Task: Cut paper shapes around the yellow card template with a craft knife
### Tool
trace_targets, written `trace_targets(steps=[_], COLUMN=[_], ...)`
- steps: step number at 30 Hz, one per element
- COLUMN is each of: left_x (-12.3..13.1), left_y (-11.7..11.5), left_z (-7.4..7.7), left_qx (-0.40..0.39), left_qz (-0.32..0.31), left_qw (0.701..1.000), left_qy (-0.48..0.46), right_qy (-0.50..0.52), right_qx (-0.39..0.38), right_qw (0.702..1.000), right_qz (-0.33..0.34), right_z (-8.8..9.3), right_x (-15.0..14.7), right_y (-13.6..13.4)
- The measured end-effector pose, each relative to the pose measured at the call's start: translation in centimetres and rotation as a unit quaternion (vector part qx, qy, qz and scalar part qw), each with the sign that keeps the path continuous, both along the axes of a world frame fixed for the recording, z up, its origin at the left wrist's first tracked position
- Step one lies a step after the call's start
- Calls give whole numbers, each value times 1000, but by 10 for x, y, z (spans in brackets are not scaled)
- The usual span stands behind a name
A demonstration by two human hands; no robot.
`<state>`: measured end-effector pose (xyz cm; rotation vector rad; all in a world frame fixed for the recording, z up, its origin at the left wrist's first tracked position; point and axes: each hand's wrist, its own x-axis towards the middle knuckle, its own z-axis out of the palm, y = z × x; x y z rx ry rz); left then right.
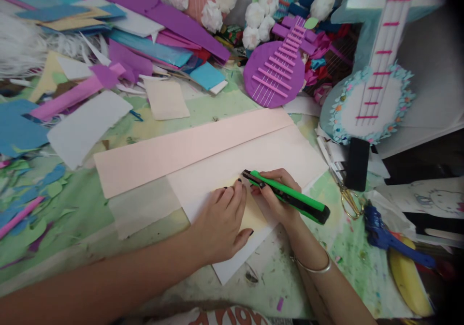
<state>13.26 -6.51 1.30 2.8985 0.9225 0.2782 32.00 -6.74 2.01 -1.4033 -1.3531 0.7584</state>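
Note:
My right hand (277,197) is closed around a green and black utility knife (290,197), whose tip rests on a pale yellow paper piece (253,214). My left hand (221,221) lies flat with fingers stretched out, pressing that paper down on a white sheet (275,158). A long pale pink strip (181,148) lies just behind the white sheet. A thin bracelet (314,268) circles my right wrist.
Purple, blue and pink paper scraps (108,49) crowd the back left. A purple paper guitar (277,71) and a teal one (373,97) stand at the back right with white paper flowers (259,15). Gold scissors (350,201), a black block (357,163) and a blue glue gun (387,238) lie right.

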Motion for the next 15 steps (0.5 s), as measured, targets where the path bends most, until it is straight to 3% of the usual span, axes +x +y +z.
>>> trace_targets(steps=[15], left_x=[-1], left_y=[0], left_z=[2], left_qx=[5], left_qz=[-1], left_qw=[1000], left_qy=[2], right_qy=[-90], right_qx=[12], right_qw=[995], right_qz=[-38], right_z=[4], right_x=[-4], right_y=[2])
